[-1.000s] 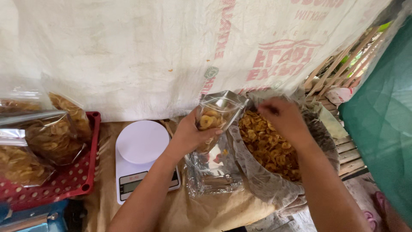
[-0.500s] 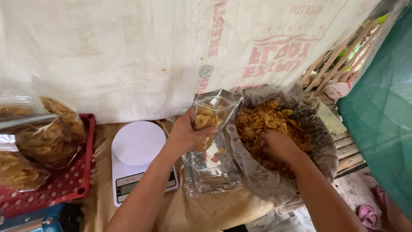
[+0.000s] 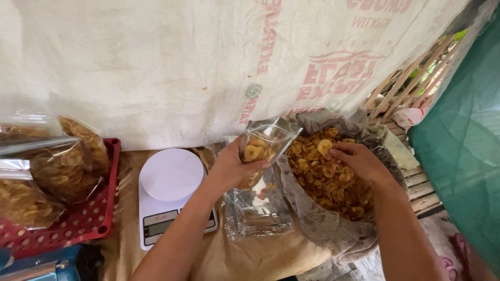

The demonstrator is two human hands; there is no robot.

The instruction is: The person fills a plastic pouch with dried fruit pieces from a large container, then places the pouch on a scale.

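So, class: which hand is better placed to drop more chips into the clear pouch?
Probably the right hand: it already rests on the chips in the big bag, while the left hand holds the pouch open.

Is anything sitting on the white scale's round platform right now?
No, the white scale has a bare platform; the left hand holds the clear pouch beside it.

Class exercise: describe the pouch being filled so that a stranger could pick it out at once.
Start at the white scale; just right of it the left hand holds up a clear pouch. Unlike the sealed bags on the red tray, it is open-topped and only part full of chips.
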